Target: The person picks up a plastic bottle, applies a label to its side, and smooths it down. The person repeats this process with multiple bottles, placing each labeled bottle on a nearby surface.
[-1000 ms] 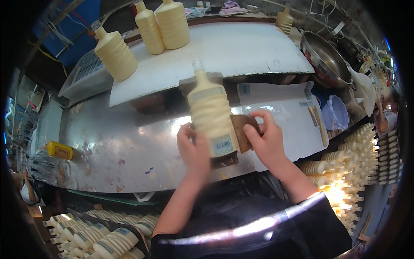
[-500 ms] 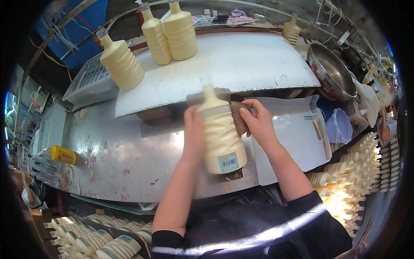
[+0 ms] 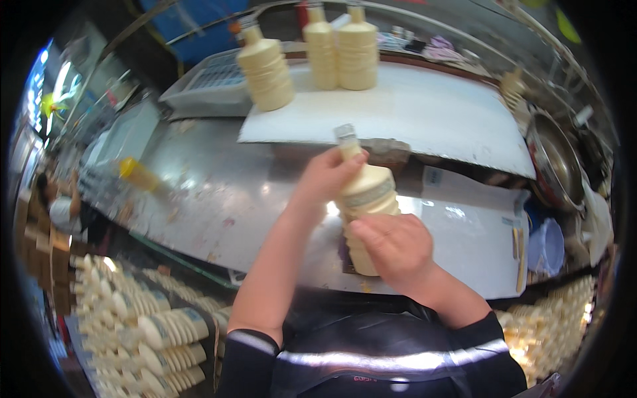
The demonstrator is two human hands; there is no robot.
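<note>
A cream-coloured, ribbed bottle (image 3: 375, 182) leans over the metal work table in front of me. My left hand (image 3: 330, 174) is closed round its neck, just below the clear-wrapped top. A greyish band runs round the bottle's shoulder. My right hand (image 3: 398, 251) is closed with its fingers curled against the bottle's ribbed side. Whatever lies under those fingers is hidden. Behind the bottle, a rough brown block (image 3: 388, 151) sits at the edge of the white board (image 3: 431, 109).
More cream bottles (image 3: 265, 73) stand on the board's left part. Left lies a yellow bottle (image 3: 139, 175); right are a metal pan (image 3: 556, 156) and a lilac bucket (image 3: 546, 247). Many stacked bottles (image 3: 174, 328) fill the lower left, others the lower right. A person (image 3: 61, 209) is at far left.
My left hand has moved from the bottle's side to its neck. My right hand has come down across its body, and the brown piece it held no longer shows. The whole view has swung left.
</note>
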